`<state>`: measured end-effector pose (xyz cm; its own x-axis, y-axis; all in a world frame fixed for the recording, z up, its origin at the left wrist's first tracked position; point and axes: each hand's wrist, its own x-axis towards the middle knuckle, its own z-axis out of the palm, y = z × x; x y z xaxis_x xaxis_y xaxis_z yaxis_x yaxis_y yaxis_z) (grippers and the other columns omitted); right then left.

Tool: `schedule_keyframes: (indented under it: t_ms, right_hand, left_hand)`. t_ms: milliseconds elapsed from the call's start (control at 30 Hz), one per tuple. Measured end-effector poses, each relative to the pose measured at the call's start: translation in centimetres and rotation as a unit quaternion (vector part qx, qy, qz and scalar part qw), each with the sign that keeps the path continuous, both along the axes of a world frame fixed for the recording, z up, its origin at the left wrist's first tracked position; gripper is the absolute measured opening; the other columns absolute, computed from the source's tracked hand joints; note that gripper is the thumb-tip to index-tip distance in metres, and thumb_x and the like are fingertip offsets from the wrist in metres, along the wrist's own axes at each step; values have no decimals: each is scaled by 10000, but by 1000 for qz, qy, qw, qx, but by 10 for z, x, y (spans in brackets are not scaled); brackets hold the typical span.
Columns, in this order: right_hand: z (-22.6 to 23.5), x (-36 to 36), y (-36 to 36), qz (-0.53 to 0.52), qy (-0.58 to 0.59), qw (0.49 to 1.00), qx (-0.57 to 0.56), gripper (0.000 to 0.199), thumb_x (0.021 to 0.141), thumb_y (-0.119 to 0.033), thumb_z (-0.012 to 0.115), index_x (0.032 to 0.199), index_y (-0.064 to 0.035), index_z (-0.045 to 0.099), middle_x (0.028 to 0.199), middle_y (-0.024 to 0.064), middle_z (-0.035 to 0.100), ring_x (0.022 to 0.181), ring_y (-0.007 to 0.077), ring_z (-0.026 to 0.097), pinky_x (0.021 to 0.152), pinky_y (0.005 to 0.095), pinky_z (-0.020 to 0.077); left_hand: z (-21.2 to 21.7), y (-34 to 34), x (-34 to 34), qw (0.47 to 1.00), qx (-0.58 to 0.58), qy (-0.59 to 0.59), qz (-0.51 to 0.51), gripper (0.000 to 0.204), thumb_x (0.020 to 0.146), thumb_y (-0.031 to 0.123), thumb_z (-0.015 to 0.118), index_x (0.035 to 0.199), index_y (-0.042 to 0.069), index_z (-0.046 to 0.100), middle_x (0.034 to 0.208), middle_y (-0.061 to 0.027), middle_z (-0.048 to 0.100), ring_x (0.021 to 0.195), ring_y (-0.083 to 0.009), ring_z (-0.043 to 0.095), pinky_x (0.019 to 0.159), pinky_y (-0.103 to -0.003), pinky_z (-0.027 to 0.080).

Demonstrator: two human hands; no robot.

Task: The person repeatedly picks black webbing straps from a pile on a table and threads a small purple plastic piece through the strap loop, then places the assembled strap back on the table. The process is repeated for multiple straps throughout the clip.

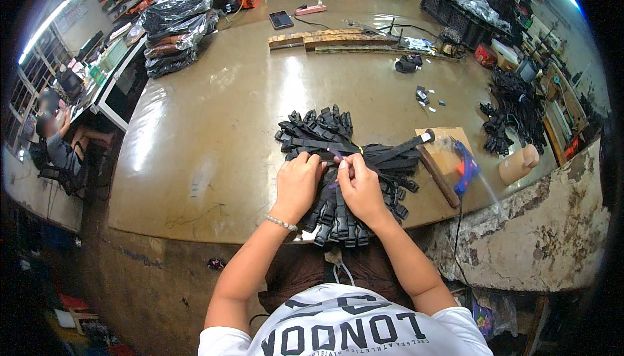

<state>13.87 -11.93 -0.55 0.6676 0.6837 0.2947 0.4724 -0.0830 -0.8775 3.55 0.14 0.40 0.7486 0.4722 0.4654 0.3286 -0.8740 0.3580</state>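
A pile of black webbing straps with plastic side-release buckles (341,216) lies at the table's near edge, both hands over it. My left hand (299,184) is closed, its fingertips on a black strap (311,158). Close beside it, my right hand (359,187) has thumb and fingers pinched together at a thin purple strip (335,153). The strip runs in between the two hands, and its lower part shows below the right fingertips. A yellow band (361,150) shows among the straps just past the right hand.
A wooden handle (439,177) and a blue corded tool (466,169) lie by a cardboard piece (445,138) on the right. A cardboard tube (519,164) and more black straps (517,102) are further right. Wooden bars (351,41), a phone (281,20) and bagged stacks (179,27) stand beyond.
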Motion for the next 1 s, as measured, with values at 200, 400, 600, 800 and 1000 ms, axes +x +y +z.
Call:
schedule_keyframes:
  t_ms: [200,400,600,800,1000]
  right_hand:
    - [5,3,-2,22,9,1000,-19,185,917,-135,575,994,32,559,812,203,640,695,314,663,625,380,509]
    - [6,2,-1,52,-41,998,20,129,858,-68,650,887,53,614,986,104,633,629,95,585,560,234,486]
    - [8,0,1,44,-34,998,-36,140,862,-98,653,884,36,618,1032,96,622,657,129,618,599,256,505]
    - [6,-4,2,26,-124,991,-51,153,865,-135,653,885,14,622,1028,92,614,655,170,627,635,297,516]
    - [8,-3,3,10,-45,998,-44,190,898,-168,612,962,11,607,936,118,617,669,195,613,651,313,501]
  left_hand:
    - [-12,7,-7,989,-100,-87,-65,123,884,108,655,960,12,668,878,-153,692,745,-302,670,650,-355,517]
    - [-18,9,-12,971,-217,-95,-4,144,919,126,634,951,-14,639,840,-166,684,715,-245,665,656,-332,508]
    - [-20,8,-12,963,-242,-118,2,160,921,142,635,940,-17,626,846,-160,687,726,-247,663,668,-336,508]
    - [-24,6,-11,958,-251,-142,4,178,925,159,635,932,-18,625,820,-150,680,703,-222,648,656,-327,499]
    - [-21,10,-9,956,-248,-142,68,255,936,219,637,882,-30,621,708,-132,648,626,-151,579,606,-314,469]
